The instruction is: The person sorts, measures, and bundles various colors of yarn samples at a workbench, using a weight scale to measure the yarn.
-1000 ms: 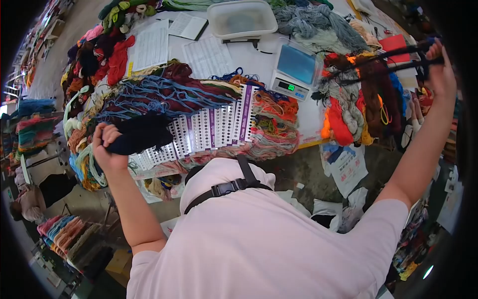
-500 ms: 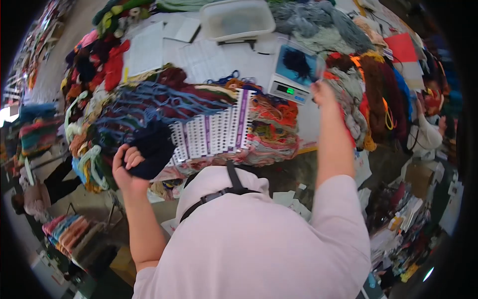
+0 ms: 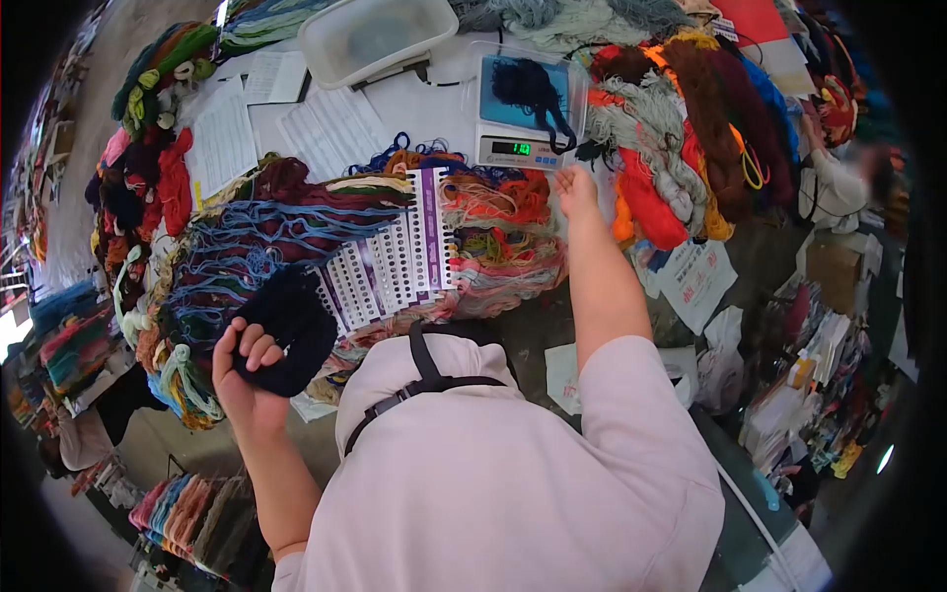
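My left hand [image 3: 252, 370] is closed round a bundle of dark navy yarn [image 3: 298, 321] at the left front of the table. My right hand [image 3: 574, 189] is just below a digital scale [image 3: 493, 151] with a lit green display; its fingers are bunched, and whether they hold anything is too small to tell. A clear tray on the scale holds a dark yarn bundle [image 3: 523, 83], with a strand trailing down over the scale's front. White punched cards with purple strips [image 3: 426, 232] lie between blue yarn [image 3: 286, 232] and orange-red yarn [image 3: 498, 212].
A translucent plastic bin [image 3: 378, 39] stands at the back beside paper sheets [image 3: 330, 133]. Piles of coloured yarn line the left side and the right side [image 3: 725, 128]. At the far right is another person's pale sleeve [image 3: 838, 187]. White bags and papers [image 3: 695, 281] lie near the right front.
The view has shifted, so the scale appears further left and higher. My right hand is now below the scale instead of at its right corner. The dark yarn now trails over the scale's front.
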`<control>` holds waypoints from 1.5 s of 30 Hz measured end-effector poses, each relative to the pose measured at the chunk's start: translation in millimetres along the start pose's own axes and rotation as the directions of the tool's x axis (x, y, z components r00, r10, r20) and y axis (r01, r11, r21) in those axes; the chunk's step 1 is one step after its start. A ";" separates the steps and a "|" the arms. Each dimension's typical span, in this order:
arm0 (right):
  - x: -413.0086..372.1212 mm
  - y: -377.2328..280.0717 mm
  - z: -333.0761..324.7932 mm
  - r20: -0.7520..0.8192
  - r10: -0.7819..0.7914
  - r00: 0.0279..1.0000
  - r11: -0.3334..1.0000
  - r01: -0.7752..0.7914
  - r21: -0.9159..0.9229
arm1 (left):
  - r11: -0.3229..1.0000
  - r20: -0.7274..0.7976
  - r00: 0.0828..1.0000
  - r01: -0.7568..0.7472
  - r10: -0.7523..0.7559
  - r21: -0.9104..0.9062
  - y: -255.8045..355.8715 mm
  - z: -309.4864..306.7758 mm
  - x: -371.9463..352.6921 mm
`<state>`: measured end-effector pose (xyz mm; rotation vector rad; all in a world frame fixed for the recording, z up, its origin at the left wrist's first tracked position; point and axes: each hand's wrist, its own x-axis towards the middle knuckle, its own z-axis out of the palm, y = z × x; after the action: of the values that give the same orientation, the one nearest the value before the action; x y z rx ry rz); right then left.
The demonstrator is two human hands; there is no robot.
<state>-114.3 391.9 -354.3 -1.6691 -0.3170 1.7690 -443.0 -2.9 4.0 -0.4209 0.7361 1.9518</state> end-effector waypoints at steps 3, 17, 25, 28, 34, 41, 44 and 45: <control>7.9 -9.4 15.8 0.027 -0.045 0.999 0.999 0.046 -0.007 | 1.000 -0.187 0.982 -0.003 -0.001 -0.020 -6.6 -26.3 8.5; 5.5 -15.2 36.7 0.012 -0.038 0.999 0.999 0.038 -0.018 | 0.999 -0.154 0.988 -0.041 0.035 -0.034 -8.1 -38.6 2.9; 12.2 -16.1 42.7 -0.067 -0.059 0.996 0.998 0.059 -0.003 | 0.998 -0.109 0.992 -0.065 0.064 -0.013 -6.8 -46.1 -2.6; 3.7 -19.0 46.5 -0.132 -0.109 0.985 0.994 0.109 -0.007 | 0.997 -0.026 0.997 -0.078 0.078 0.013 -9.6 -43.3 -5.8; -158.7 -24.2 128.8 0.468 -0.836 0.286 -0.015 0.841 -0.541 | 0.998 0.209 0.978 0.013 -0.027 0.065 -21.0 -42.3 3.1; -427.5 38.2 190.2 0.957 0.170 0.234 0.439 0.851 -0.286 | 0.935 0.167 0.986 -0.064 0.005 0.350 -42.8 -11.3 12.9; -450.3 32.9 191.3 0.861 0.314 0.400 0.322 0.809 -0.493 | 0.940 0.090 0.990 -0.135 0.112 0.314 -26.0 -11.3 3.9; -454.8 34.9 190.8 0.859 0.329 0.392 0.307 0.816 -0.490 | 0.916 0.121 0.980 -0.188 0.155 0.353 -20.1 -13.9 1.1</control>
<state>-328.6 137.6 11.6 -0.7018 -2.4832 2.0449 -426.0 -4.3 -13.5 -0.0410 1.0806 1.9256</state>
